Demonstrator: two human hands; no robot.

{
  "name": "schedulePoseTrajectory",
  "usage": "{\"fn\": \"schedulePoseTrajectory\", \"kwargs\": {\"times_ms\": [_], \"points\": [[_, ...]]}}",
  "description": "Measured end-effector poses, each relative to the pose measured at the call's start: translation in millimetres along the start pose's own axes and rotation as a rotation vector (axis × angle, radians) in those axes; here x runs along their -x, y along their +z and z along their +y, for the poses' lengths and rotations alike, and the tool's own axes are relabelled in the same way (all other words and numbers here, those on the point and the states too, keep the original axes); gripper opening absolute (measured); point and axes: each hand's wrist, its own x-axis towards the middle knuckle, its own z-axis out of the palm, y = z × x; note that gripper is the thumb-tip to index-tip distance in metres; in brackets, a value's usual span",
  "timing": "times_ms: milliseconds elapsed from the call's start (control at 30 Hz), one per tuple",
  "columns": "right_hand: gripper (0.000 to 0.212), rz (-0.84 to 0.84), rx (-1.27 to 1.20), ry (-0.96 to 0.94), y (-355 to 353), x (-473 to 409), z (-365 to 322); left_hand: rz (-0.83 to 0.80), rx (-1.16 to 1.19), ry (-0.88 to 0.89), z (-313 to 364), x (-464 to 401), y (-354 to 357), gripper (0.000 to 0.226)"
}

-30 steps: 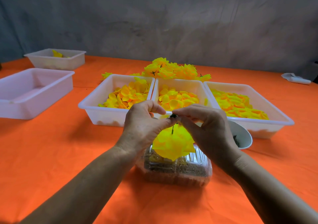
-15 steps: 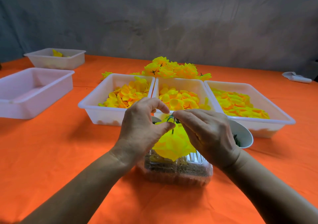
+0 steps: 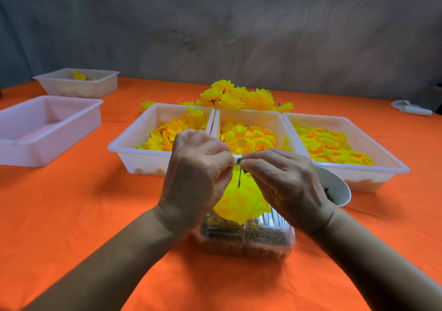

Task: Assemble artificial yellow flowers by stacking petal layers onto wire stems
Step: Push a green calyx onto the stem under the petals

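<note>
Flower (image 3: 241,203) | judged light, soft, crushable | green stem (image 3: 239,175) pinched by left hand (image 3: 196,179) and right hand (image 3: 284,181) fingers | best held by stem

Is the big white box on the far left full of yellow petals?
No, the big white box on the far left shows only its bare inside, while the three trays behind the hands hold the petals.

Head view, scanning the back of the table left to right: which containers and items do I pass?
Small tub with one yellow petal → large empty tub → left petal tray → middle petal tray → right petal tray → white object at the far right edge.
</note>
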Motion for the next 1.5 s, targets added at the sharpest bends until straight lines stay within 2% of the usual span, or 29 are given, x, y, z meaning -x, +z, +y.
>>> {"fn": "schedulePoseTrajectory", "kwargs": {"times_ms": [233, 433, 667, 867, 967, 1200, 1333, 1500], "points": [[0.016, 0.013, 0.042, -0.004, 2.4, -0.8, -2.1, 0.014, -0.142, 0.129, -0.7, -1.7, -0.2, 0.014], [0.013, 0.052, 0.101, 0.02, 5.2, -0.5, -7.0, 0.1, -0.197, 0.184, -0.6, -0.7, 3.9, 0.021], [0.022, 0.073, -0.002, 0.107, 7.4, 1.4, -10.4, 0.164, -0.244, 0.238, -3.7, 1.3, 8.1, 0.021], [0.015, 0.096, -0.028, 0.119, 6.1, 3.3, -8.8, 0.201, -0.225, 0.268, -5.7, 1.7, 10.3, 0.016], [0.008, 0.112, -0.131, 0.268, 2.8, 4.7, -12.2, 0.222, -0.227, 0.292, -4.7, 5.3, 13.2, 0.008], [0.007, 0.088, -0.552, 0.896, 2.4, -1.8, -20.7, 0.234, -0.243, 0.35, -5.0, 8.4, 18.7, 0.011], [0.016, 0.014, -0.672, 1.026, 4.3, -1.8, -15.1, 0.214, -0.231, 0.364, -6.5, 10.1, 19.2, 0.013], [0.018, -0.062, -0.714, 1.035, 5.1, 0.0, -11.5, 0.139, -0.224, 0.371, -11.1, 13.6, 18.4, 0.009]]}}
